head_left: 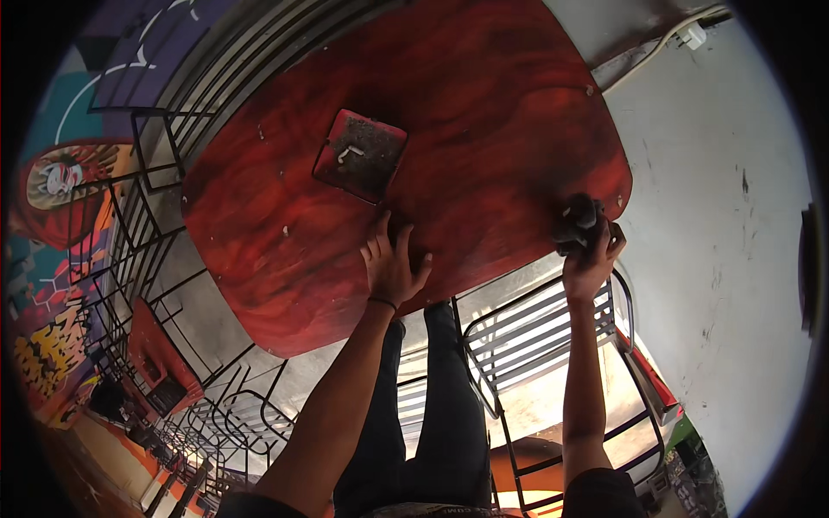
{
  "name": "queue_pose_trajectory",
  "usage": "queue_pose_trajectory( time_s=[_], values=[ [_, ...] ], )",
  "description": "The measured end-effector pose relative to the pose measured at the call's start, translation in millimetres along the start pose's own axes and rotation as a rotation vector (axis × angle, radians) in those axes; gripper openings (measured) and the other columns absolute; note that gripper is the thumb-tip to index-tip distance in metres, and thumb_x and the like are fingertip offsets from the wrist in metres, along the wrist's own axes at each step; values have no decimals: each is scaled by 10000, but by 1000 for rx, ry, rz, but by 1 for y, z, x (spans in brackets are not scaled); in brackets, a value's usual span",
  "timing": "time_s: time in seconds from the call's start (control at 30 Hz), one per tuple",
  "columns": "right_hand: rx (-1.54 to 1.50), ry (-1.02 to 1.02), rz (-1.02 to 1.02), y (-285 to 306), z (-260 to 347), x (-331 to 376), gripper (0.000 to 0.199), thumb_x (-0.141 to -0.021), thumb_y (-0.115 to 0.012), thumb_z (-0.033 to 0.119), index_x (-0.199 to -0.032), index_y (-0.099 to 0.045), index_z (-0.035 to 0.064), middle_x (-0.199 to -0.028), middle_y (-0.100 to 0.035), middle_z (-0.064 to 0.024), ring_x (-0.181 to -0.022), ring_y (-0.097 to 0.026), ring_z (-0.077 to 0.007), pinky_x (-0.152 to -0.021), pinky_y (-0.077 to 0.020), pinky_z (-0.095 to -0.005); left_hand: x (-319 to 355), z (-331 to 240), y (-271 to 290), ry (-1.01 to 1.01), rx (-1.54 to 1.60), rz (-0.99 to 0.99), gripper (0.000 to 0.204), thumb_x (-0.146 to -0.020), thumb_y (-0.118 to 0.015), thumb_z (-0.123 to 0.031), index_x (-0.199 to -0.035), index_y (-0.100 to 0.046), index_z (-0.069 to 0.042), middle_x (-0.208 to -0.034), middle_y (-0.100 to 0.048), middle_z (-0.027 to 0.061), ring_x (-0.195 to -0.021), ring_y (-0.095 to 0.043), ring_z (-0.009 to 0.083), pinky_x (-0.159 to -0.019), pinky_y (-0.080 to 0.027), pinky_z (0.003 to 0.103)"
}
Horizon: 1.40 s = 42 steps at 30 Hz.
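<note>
A red wooden tabletop with dark streaks fills the middle of the view. My left hand lies near its front edge, fingers spread, holding nothing. Just beyond those fingertips is a square red tray with a dark, grimy bottom and a small bent white piece in it. At the table's right end, my right hand is closed around a black bunched-up cloth against the tabletop. The fingers partly cover the cloth. Several small pale bits are scattered over the red surface.
A metal slatted chair stands by the front right edge. Black metal frames crowd the left side, near a painted wall. On the right rises a pale wall with a white plug and cable. My legs are below the table edge.
</note>
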State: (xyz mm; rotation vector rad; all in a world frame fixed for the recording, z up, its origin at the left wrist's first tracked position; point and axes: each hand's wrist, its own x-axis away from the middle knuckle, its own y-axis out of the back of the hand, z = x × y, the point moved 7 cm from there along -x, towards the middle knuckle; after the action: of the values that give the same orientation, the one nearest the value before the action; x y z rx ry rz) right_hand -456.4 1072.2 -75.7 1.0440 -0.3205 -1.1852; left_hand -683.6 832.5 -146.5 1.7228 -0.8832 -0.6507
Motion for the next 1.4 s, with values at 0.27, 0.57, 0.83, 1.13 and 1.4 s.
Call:
queue_pose_trajectory(
  time_s=[0.27, 0.57, 0.83, 1.13, 1.4],
  values=[
    [196, 180, -64, -105, 52, -105, 427, -796, -610, 115, -1208, -569, 222, -1019, -534, -175, -892, -595, -390, -711, -510, -490, -5, 0, 2, 69, 70, 15, 643, -735, -658, -423, -1276, -487, -121, -1483, -243, 205, -1267, -318, 420, -986, -286, 576],
    [134, 206, -124, -175, 96, -161, 377, -809, -594, 111, -1171, -568, 215, -1034, -519, -173, -932, -570, -392, -714, -508, -490, -4, 1, -4, 71, 89, 46, 650, -727, -661, -428, -1276, -489, -126, -1484, -243, 200, -1276, -304, 410, -998, -278, 568],
    [-21, 236, 249, -130, 87, -51, 487, -770, -558, 75, -1247, -518, 161, -1163, -471, -223, -983, -531, -458, -733, -515, -524, -5, 1, -7, 81, 55, 48, 666, -729, -654, -439, -1291, -479, -127, -1483, -243, 200, -1271, -310, 412, -994, -287, 559],
    [-99, 18, 844, -45, 91, 108, 259, -847, -569, 177, -1104, -599, 159, -1121, -579, -236, -893, -618, -432, -713, -528, -511, -10, 2, 16, 93, 188, 20, 663, -686, -681, -397, -1268, -496, -140, -1484, -264, 174, -1287, -308, 381, -1007, -290, 527],
    [203, -95, 1174, 46, 79, 261, 373, -851, -535, 361, -1070, -630, 75, -1003, -659, -215, -986, -621, -397, -821, -507, -473, 50, 64, 18, -66, 279, 39, 479, -755, -652, -312, -1170, -579, -86, -1370, -463, 219, -1222, -476, 371, -955, -409, 502]
  ],
)
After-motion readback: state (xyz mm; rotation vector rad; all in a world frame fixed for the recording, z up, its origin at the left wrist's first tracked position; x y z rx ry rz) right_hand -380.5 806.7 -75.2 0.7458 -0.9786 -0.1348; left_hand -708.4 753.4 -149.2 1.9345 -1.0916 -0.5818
